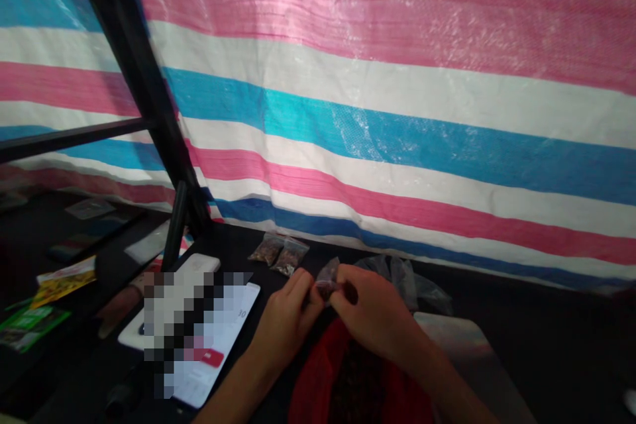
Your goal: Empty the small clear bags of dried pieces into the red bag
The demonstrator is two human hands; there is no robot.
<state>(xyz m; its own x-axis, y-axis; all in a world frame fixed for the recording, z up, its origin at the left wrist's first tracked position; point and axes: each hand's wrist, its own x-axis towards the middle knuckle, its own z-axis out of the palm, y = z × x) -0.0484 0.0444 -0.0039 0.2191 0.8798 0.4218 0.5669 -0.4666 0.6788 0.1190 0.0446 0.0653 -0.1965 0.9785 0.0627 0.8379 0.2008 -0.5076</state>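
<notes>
Between my two hands is a small clear plastic bag (328,275) with dark bits inside, raised above the dark table. My left hand (291,310) pinches its left side, and my right hand (370,305) pinches its top right side with curled fingers. Just below them an open red bag (314,377) holds a mass of dark small pieces, too dim to name. Two filled small zip bags (291,256) lie flat behind my left hand. Crumpled clear plastic bags (397,275) rest behind my right hand.
A phone with a lit screen (228,331) and a white device (199,271) lie left of my left arm. A pale flat panel (457,338) sits under my right forearm. Yellow (67,280) and green packets (34,326) lie far left, beyond a black metal frame (149,93). A striped sheet (397,112) hangs behind.
</notes>
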